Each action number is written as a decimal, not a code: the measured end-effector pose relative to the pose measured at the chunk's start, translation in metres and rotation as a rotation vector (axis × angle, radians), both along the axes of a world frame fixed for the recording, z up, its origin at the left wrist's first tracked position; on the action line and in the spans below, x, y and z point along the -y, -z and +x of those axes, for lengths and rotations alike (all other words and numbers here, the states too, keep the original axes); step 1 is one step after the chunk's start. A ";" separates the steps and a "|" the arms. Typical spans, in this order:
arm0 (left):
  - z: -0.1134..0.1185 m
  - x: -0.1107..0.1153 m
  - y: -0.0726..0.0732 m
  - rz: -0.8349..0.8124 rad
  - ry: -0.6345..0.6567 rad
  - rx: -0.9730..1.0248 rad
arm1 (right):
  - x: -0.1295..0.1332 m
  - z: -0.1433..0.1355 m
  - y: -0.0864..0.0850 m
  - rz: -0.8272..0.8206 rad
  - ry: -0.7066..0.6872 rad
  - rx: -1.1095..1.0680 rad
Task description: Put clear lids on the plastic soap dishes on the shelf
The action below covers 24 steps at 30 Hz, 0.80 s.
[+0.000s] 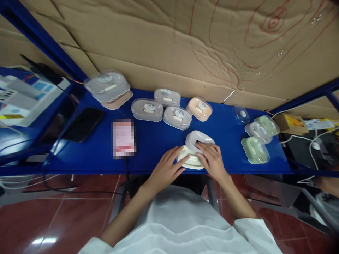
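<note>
You seem to be fitting or lining up two parts: a cream dish point(194, 162) at the front edge of the bench point(156, 144) and a grey tray point(193, 137) just behind it. The fingers of your left hand point(166, 166) are spread loosely over the dish's left end; those of your right hand point(213, 160) bend over the tray, though you cannot tell if either grips. The next move calls for light, even pressure. Both pieces look like smooth, rounded plastic.
</note>
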<state>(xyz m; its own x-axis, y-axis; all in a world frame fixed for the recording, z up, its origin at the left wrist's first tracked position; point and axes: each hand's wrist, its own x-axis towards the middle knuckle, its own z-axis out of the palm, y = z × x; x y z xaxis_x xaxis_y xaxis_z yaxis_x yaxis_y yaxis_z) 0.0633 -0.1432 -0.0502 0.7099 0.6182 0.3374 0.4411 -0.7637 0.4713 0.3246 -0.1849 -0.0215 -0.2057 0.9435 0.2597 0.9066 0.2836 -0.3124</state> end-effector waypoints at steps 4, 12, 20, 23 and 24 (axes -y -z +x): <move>-0.006 0.002 -0.004 0.010 -0.010 -0.034 | -0.007 0.037 0.008 0.028 0.085 0.037; -0.031 -0.010 -0.003 0.079 -0.230 0.017 | -0.080 0.164 0.016 0.083 0.543 0.164; -0.035 -0.011 0.002 0.034 -0.284 0.035 | -0.117 0.171 0.015 -0.010 0.569 0.117; -0.035 -0.013 0.001 0.035 -0.288 0.014 | -0.081 0.144 0.007 0.018 0.389 -0.013; -0.035 -0.013 0.000 0.040 -0.280 0.011 | -0.066 0.133 0.005 0.018 0.335 -0.048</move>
<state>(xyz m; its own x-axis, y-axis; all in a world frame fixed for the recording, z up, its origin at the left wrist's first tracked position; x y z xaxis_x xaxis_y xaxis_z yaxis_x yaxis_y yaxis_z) 0.0280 -0.1300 -0.0505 0.5100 0.7757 0.3717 0.6325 -0.6311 0.4491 0.4581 -0.1185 -0.0267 0.1284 0.9519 0.2784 0.9346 -0.0222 -0.3551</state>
